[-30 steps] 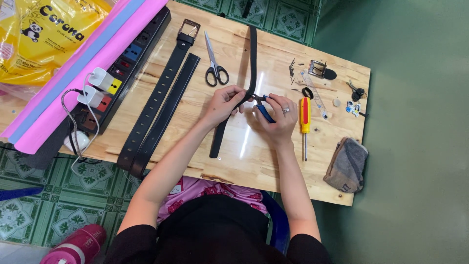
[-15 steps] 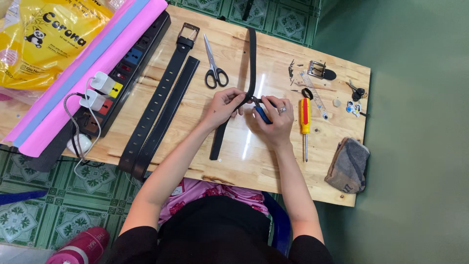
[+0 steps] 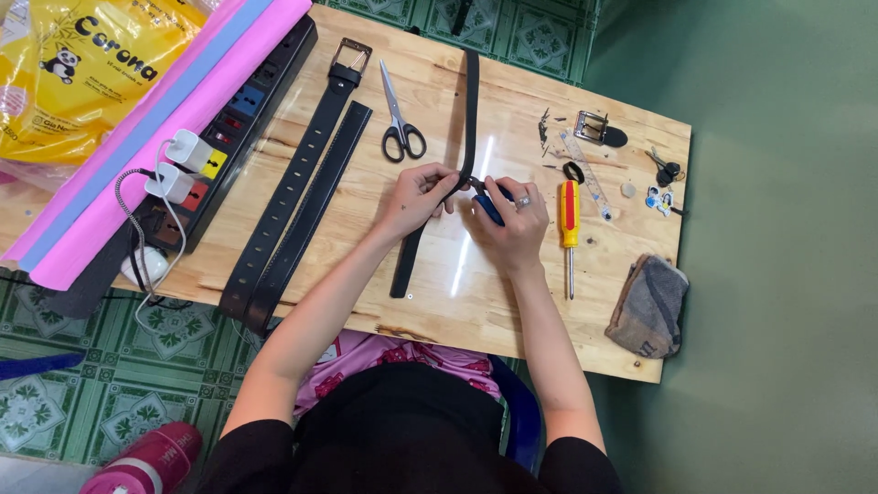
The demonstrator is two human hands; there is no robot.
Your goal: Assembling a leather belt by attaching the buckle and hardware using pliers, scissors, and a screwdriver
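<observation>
The left hand is pinching the black belt strap lying mid-bench, just right of the scissors. The right hand is gripping a blue-handled tool against that strap, left of the yellow screwdriver.

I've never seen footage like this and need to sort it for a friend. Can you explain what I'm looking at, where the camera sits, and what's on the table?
There is no machine: a person works with two bare hands. The camera is worn on their head and looks down.

The left hand pinches a black belt strap that runs across the wooden table. The right hand holds a blue-handled tool against the strap; its tip is hidden.

Also on the table: two more black belts, one with a buckle, scissors, a yellow and red screwdriver, a loose metal buckle, a power strip with chargers, and a grey cloth pouch.
</observation>
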